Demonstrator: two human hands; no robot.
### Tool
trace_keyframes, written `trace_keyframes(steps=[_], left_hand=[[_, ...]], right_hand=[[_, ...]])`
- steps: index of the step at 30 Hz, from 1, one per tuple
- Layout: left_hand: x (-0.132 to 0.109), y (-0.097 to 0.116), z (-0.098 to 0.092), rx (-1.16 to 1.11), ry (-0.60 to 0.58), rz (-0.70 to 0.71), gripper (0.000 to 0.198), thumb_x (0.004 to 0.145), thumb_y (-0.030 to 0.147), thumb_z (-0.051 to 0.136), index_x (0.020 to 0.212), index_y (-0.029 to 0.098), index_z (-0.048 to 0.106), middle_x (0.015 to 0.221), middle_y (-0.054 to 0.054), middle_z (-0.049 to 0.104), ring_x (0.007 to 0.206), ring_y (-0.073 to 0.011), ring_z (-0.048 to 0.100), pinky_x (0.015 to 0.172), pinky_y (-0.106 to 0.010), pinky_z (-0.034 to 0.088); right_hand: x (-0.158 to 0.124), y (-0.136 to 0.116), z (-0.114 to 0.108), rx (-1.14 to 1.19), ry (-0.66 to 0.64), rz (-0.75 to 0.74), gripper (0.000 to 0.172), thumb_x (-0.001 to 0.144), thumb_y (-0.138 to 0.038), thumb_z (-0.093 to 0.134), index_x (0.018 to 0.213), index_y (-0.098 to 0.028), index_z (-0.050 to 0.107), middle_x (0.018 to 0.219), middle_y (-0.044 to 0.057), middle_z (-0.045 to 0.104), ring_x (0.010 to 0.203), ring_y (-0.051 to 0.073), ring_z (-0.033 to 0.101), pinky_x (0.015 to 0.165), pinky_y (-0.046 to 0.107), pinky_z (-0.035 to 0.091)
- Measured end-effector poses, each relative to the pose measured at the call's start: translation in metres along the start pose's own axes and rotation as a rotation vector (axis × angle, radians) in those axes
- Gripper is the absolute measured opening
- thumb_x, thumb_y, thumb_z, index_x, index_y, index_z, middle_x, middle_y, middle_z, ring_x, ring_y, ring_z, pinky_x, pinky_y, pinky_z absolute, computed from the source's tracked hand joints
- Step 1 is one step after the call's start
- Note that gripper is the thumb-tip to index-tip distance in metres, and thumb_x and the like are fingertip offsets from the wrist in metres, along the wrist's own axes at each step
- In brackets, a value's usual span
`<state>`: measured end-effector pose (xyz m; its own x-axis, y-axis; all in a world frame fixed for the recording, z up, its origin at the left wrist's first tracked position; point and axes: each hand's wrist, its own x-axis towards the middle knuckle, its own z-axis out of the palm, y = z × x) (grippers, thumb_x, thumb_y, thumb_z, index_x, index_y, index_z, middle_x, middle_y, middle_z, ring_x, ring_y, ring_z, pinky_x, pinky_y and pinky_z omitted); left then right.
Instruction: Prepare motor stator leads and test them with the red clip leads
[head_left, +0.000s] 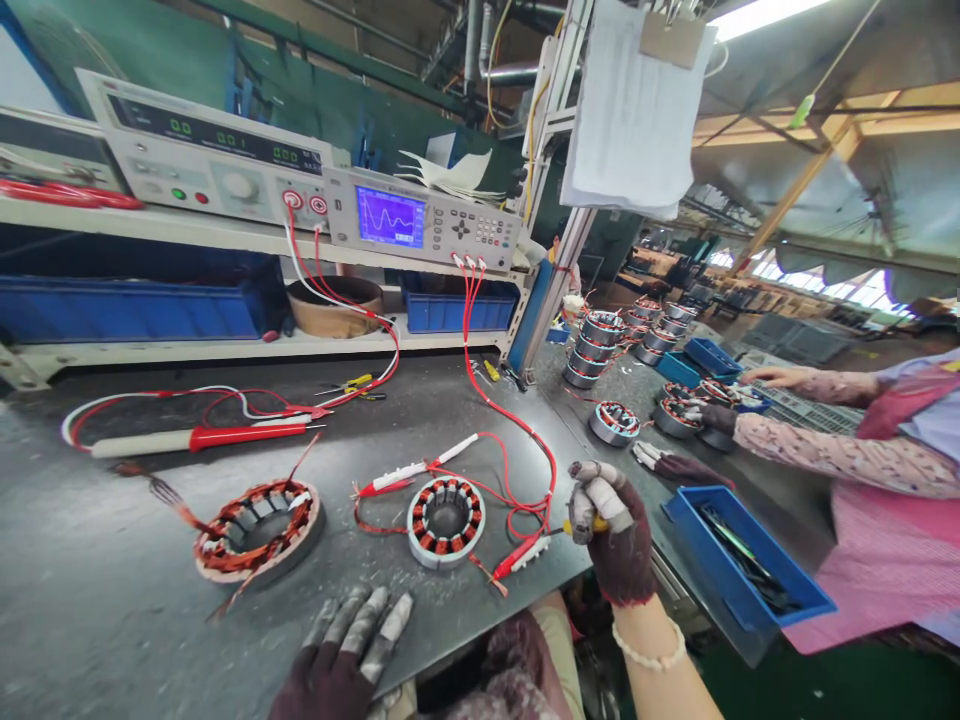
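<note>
L hand is open and holds nothing, R hand is clenched on yellow-handled tool, w/ clip lead just beside it, stator sits on desk w/ red leads looped around it, 2nd stator lies to left w/o clips.

Red test leads cross the bench between the right hand and the small stator; the left hand can pass along the near edge to the larger stator.
</note>
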<state>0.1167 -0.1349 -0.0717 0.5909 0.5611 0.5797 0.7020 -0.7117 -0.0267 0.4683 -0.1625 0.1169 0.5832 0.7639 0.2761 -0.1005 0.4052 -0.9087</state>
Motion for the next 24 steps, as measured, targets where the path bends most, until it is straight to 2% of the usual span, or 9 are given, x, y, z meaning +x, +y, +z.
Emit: trace_keyframes(steps=[7, 13, 17, 21, 24], left_hand=[[0.0030, 0.0016, -0.0012, 0.017, -0.019, -0.002, 0.122, 0.074, 0.009, 0.057, 0.179, 0.039, 0.002, 0.147, 0.000, 0.075, 0.133, -0.0271, 0.063, 0.110, -0.040, 0.043], [0.0044, 0.0032, -0.0015, -0.010, 0.045, -0.004, 0.112, 0.080, 0.018, 0.062, 0.180, 0.039, 0.014, 0.139, -0.002, 0.078, 0.121, -0.0275, 0.067, 0.111, -0.040, 0.042], [0.0039, 0.0033, -0.0029, -0.008, 0.002, -0.006, 0.109, 0.083, 0.023, 0.064, 0.180, 0.039, 0.016, 0.144, -0.003, 0.075, 0.128, -0.0291, 0.066, 0.113, -0.042, 0.044], [0.0039, 0.0028, -0.0027, -0.035, 0.029, -0.015, 0.113, 0.079, 0.019, 0.064, 0.179, 0.042, 0.016, 0.146, 0.003, 0.075, 0.130, -0.0257, 0.065, 0.115, -0.039, 0.044], [0.0022, 0.0022, 0.0000, -0.029, 0.014, -0.017, 0.115, 0.076, 0.015, 0.063, 0.179, 0.042, 0.019, 0.150, 0.002, 0.073, 0.136, -0.0251, 0.063, 0.118, -0.038, 0.043]], right_hand=[[0.0007, 0.0024, -0.0021, 0.009, -0.009, 0.026, 0.020, 0.090, -0.040, 0.081, 0.096, -0.021, 0.080, 0.048, -0.006, 0.051, 0.043, 0.009, 0.044, 0.049, 0.022, 0.036], [0.0022, 0.0074, -0.0034, 0.054, -0.008, 0.025, 0.020, 0.088, -0.039, 0.083, 0.090, -0.021, 0.076, 0.050, -0.006, 0.053, 0.044, 0.010, 0.044, 0.047, 0.024, 0.038], [0.0012, 0.0092, -0.0034, 0.038, -0.019, 0.033, 0.017, 0.089, -0.038, 0.081, 0.092, -0.021, 0.077, 0.052, -0.005, 0.053, 0.046, 0.011, 0.044, 0.049, 0.025, 0.040], [0.0008, 0.0079, -0.0030, 0.031, -0.051, 0.036, 0.018, 0.090, -0.039, 0.081, 0.093, -0.022, 0.078, 0.050, -0.005, 0.054, 0.046, 0.011, 0.045, 0.050, 0.024, 0.041], [0.0020, 0.0074, -0.0029, 0.034, -0.072, 0.044, 0.019, 0.091, -0.041, 0.080, 0.094, -0.022, 0.079, 0.049, -0.004, 0.054, 0.044, 0.011, 0.044, 0.048, 0.024, 0.040]])
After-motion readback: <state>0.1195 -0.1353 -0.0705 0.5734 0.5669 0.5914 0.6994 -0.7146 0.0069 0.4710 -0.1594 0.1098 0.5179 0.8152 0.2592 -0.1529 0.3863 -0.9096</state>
